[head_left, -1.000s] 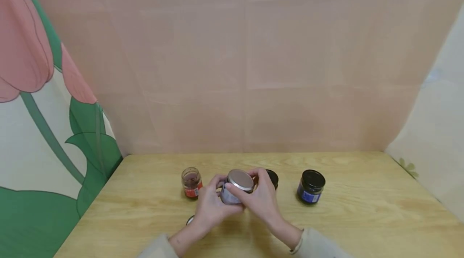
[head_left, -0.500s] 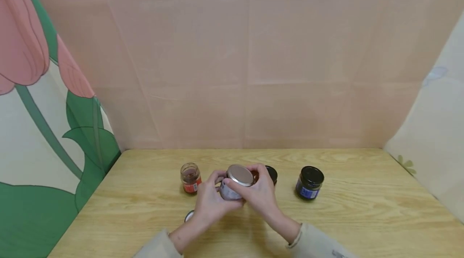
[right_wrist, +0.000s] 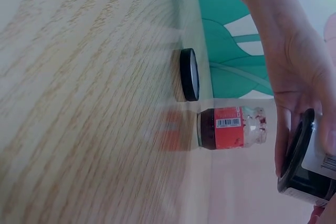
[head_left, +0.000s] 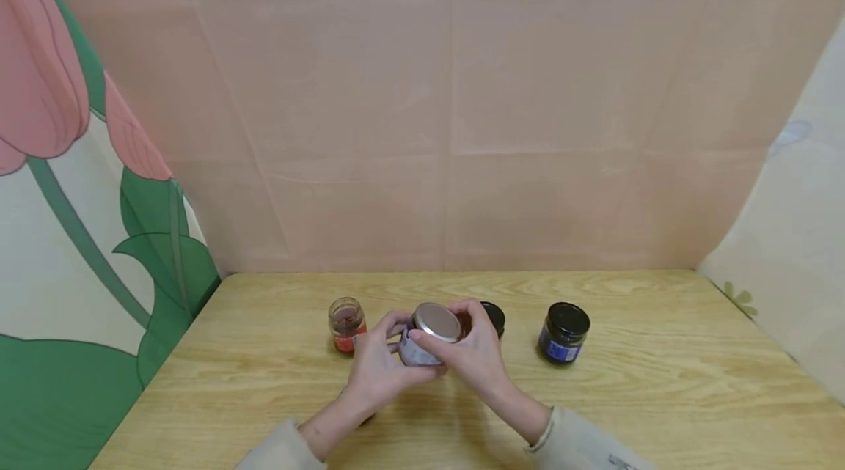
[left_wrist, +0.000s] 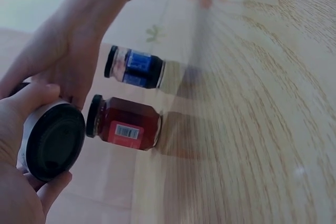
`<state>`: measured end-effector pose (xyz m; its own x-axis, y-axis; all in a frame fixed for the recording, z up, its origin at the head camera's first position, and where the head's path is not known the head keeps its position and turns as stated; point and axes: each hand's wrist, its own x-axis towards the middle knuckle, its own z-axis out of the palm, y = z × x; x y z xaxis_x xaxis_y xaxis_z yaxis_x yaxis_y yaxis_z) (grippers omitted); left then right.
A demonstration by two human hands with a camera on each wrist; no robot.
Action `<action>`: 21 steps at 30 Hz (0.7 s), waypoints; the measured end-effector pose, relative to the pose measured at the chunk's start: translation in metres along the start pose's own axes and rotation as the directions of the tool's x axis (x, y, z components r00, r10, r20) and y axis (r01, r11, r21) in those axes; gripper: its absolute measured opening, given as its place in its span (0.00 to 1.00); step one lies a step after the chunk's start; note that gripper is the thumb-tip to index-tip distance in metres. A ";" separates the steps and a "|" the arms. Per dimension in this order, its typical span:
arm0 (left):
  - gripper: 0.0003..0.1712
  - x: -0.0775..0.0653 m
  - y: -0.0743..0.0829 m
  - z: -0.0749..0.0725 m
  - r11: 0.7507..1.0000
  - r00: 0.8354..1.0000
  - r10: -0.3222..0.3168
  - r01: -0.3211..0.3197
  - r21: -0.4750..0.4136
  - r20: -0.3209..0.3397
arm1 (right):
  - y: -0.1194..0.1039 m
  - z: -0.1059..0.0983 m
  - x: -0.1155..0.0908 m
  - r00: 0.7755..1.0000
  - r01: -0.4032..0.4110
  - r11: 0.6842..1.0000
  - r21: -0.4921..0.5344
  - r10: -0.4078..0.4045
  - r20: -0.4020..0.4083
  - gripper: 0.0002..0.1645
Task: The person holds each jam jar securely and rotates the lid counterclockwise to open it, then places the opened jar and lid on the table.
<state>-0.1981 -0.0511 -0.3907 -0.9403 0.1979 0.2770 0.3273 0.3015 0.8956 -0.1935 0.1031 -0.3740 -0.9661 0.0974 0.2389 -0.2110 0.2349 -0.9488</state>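
Both hands hold a jar [head_left: 419,355] with a pale label above the table, its metal lid [head_left: 438,322] tipped up. My left hand [head_left: 378,371] grips the body from the left and below. My right hand [head_left: 478,356] curls over the lid's edge, its thumb lying across the front. In the left wrist view the dark round base of the jar [left_wrist: 55,142] faces the camera. Behind the right hand a black-lidded jar [head_left: 494,317], red in the left wrist view, is partly hidden.
An uncovered red-labelled jar [head_left: 347,327] stands left of the hands. A blue-labelled jar [head_left: 564,334] with a black lid is at the right. A loose black lid [right_wrist: 189,74] lies on the wooden table [head_left: 660,382], mostly behind the left forearm in the head view.
The jar's label has turned slightly within the hands. My left wrist has shifted a little left, now covering most of the loose lid. The standing jars have stayed put.
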 end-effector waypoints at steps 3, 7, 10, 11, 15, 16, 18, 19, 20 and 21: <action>0.42 0.000 0.000 -0.002 1.000 1.000 -0.012 0.013 -0.016 0.015 | 0.000 -0.001 0.000 1.000 -0.002 1.000 0.011 0.002 0.015 0.32; 0.43 -0.001 0.001 -0.003 0.999 1.000 -0.012 0.013 -0.037 0.025 | 0.001 -0.002 0.002 0.999 0.003 1.000 0.002 -0.003 0.034 0.32; 0.42 -0.001 0.001 -0.004 0.999 1.000 -0.003 0.004 -0.048 0.026 | 0.001 -0.004 0.003 0.999 0.008 1.000 -0.015 -0.007 0.052 0.32; 0.41 -0.001 0.001 -0.004 0.999 1.000 -0.003 0.005 -0.048 0.027 | 0.001 -0.005 0.003 0.998 0.008 1.000 -0.019 -0.007 0.059 0.33; 0.39 -0.001 0.002 -0.005 0.998 0.999 -0.025 0.027 -0.053 0.034 | 0.001 -0.007 0.004 0.996 0.003 1.000 -0.024 -0.001 0.088 0.32; 0.39 -0.001 0.002 -0.005 0.998 0.999 -0.029 0.031 -0.053 0.035 | 0.001 -0.007 0.004 0.996 0.000 1.000 -0.027 0.002 0.094 0.32; 0.38 -0.001 0.002 -0.006 0.998 0.999 -0.033 0.034 -0.053 0.036 | 0.001 -0.008 0.004 0.994 -0.004 1.000 -0.029 0.007 0.105 0.31; 0.38 -0.001 0.002 -0.006 0.998 0.999 -0.033 0.035 -0.055 0.037 | 0.001 -0.009 0.004 0.994 -0.005 1.000 -0.031 0.009 0.109 0.31; 0.38 -0.001 0.002 -0.007 0.998 0.999 -0.033 0.035 -0.057 0.037 | 0.001 -0.009 0.004 0.993 -0.006 0.999 -0.033 0.009 0.115 0.31; 0.38 -0.001 0.002 -0.007 0.997 0.999 -0.034 0.037 -0.063 0.040 | 0.001 -0.010 0.005 0.993 -0.004 0.999 -0.037 0.009 0.119 0.31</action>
<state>-0.1976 -0.0571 -0.3866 -0.9465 0.2242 0.2321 0.2859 0.2490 0.9253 -0.1968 0.1131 -0.3721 -0.9787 -0.0164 0.2045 -0.2013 0.2701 -0.9415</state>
